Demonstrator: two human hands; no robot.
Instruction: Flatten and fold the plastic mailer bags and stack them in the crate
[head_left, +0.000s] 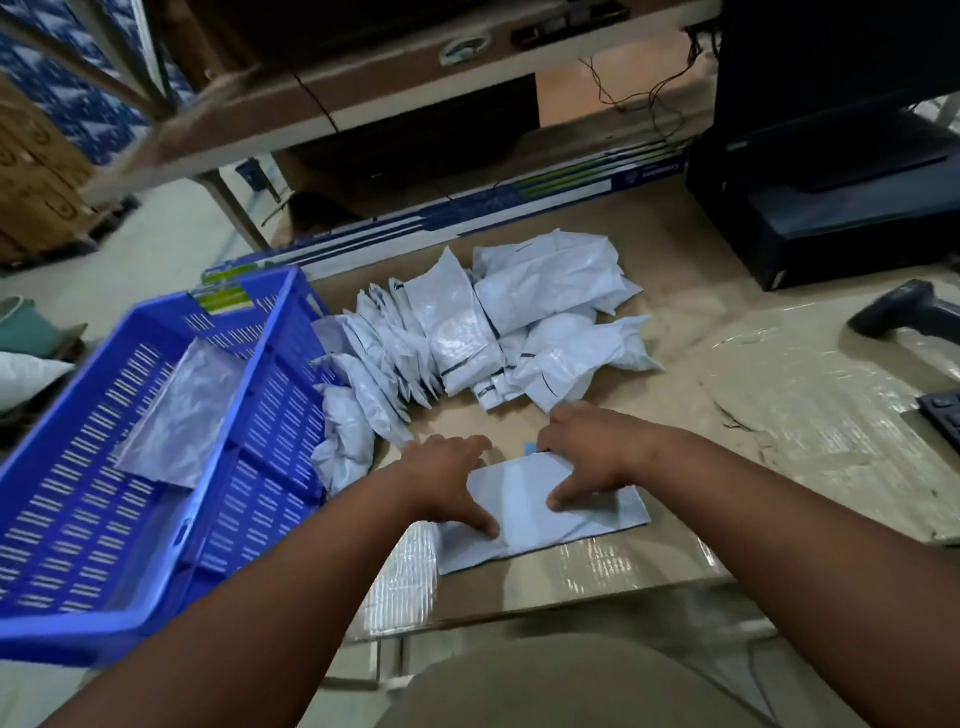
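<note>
A flat white mailer bag (535, 525) lies on the table in front of me. My left hand (452, 478) presses on its left part with the thumb spread out over the bag. My right hand (587, 452) presses on its upper right part, thumb pointing down across the plastic. Behind my hands sits a heap of crumpled white mailer bags (478, 322). The blue slotted crate (156, 441) stands at the left, and a flattened silvery bag (176, 415) lies inside it.
A black barcode scanner (909, 312) lies at the right, with a keyboard corner (943, 415) below it. A black monitor base (831, 197) stands at the back right. A long printed box (441, 218) runs along the table's far edge. Taped cardboard (805, 415) covers the tabletop.
</note>
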